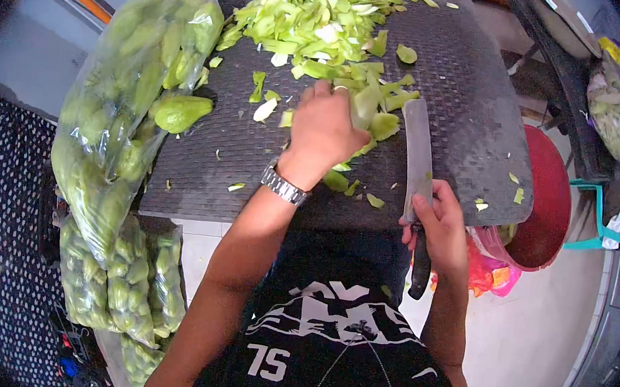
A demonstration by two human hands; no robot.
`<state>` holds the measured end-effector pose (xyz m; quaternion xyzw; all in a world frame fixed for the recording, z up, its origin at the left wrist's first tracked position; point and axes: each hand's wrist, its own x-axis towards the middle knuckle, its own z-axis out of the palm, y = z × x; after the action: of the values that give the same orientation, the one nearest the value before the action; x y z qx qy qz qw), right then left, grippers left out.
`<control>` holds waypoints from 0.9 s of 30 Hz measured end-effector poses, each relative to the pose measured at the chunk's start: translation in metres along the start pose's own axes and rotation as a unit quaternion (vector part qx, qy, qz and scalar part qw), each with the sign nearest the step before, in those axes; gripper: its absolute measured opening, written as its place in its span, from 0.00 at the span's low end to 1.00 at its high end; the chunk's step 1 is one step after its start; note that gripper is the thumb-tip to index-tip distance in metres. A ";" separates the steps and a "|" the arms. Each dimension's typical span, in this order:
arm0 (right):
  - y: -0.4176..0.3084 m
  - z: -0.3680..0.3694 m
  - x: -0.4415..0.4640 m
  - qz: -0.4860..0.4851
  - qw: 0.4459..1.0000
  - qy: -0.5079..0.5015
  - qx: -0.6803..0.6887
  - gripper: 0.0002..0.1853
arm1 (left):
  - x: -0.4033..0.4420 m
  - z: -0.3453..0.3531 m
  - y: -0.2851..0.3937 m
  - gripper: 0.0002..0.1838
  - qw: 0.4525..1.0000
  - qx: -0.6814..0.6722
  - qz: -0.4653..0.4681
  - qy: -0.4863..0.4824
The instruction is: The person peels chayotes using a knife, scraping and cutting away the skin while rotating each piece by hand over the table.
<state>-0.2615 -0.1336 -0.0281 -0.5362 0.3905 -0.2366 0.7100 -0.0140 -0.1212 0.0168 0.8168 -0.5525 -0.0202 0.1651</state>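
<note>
My left hand [325, 125], a metal watch on its wrist, reaches over the dark table with its fingers curled around pale green chayote pieces [366, 103]. Part of what it grips is hidden under the palm. My right hand [439, 224] is wrapped around a broad-bladed kitchen knife [419, 148] where blade meets black handle. The blade points away from me, just right of the cut pieces. Beyond both hands lies a large heap of sliced chayote [313, 20]. One whole chayote [181, 113] rests at the left, against a clear plastic bag.
The long clear bag of whole chayotes [135, 92] lies along the left side of the dark woven-topped table [214, 172]. More filled bags [124, 272] sit below it. A red tub [543, 207] and a teal stool [595, 216] stand at the right.
</note>
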 end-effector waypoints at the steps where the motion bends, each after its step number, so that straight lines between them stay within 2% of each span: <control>1: 0.002 -0.001 0.001 0.001 1.000 -0.003 0.006 0.09 | 0.000 0.009 -0.004 0.31 0.999 -0.021 0.037 0.026; 3: 0.001 -0.001 0.001 0.001 0.999 -0.007 0.033 0.10 | -0.002 0.015 -0.006 0.25 0.990 -0.076 0.099 0.067; 6: -0.015 0.006 -0.003 -0.007 0.994 -0.021 0.106 0.15 | -0.008 0.009 -0.003 0.26 0.992 -0.115 0.036 -0.044; 8: -0.033 0.011 -0.010 -0.021 0.985 -0.044 0.164 0.19 | -0.012 0.007 -0.015 0.25 0.978 -0.210 -0.001 0.013; 9: -0.039 0.017 -0.012 -0.037 0.983 -0.048 0.174 0.27 | -0.016 0.007 -0.022 0.25 0.966 -0.256 -0.020 0.041; 10: -0.042 0.024 -0.012 -0.046 0.982 -0.055 0.175 0.28 | -0.020 0.008 -0.029 0.21 0.926 -0.364 -0.023 0.097; 11: -0.045 0.032 -0.011 -0.056 0.981 -0.063 0.176 0.30 | -0.020 0.009 -0.045 0.19 0.826 -0.551 -0.098 0.060; 12: -0.047 0.037 -0.010 -0.066 0.979 -0.072 0.178 0.32 | -0.022 0.002 -0.057 0.18 0.684 -0.710 -0.167 0.020; 13: -0.045 0.041 -0.006 -0.036 0.986 -0.094 0.132 0.30 | -0.027 -0.004 -0.069 0.17 0.532 -0.831 -0.161 -0.010; 14: -0.042 0.049 0.000 -0.080 0.994 -0.080 0.005 0.29 | -0.036 -0.005 -0.072 0.17 0.415 -0.894 -0.163 0.036; 17: -0.043 0.090 0.013 -0.196 0.932 -0.033 -0.305 0.29 | -0.055 -0.010 -0.082 0.18 0.282 -0.946 -0.148 0.060; 18: -0.046 0.101 0.013 -0.202 0.921 -0.036 -0.332 0.32 | -0.058 -0.009 -0.083 0.18 0.337 -0.921 -0.175 0.091; 20: -0.051 0.120 0.014 -0.214 0.896 -0.040 -0.388 0.39 | -0.067 -0.004 -0.085 0.22 0.238 -0.956 -0.138 0.098; 21: -0.051 0.128 0.015 -0.210 0.894 -0.054 -0.391 0.48 | -0.071 -0.003 -0.083 0.26 0.260 -0.951 -0.119 0.120; 24: -0.043 0.147 0.021 -0.295 0.869 -0.027 -0.397 0.52 | -0.077 -0.001 -0.079 0.28 0.277 -0.943 -0.134 0.128; 27: -0.038 0.152 0.027 -0.340 0.845 -0.035 -0.411 0.52 | -0.085 -0.004 -0.071 0.31 0.327 -0.915 -0.178 0.155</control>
<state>-0.1195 -0.0778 0.0181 -0.8857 0.2204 -0.2625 0.3132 0.0179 -0.0195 -0.0132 0.2176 0.0084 -0.4149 0.8834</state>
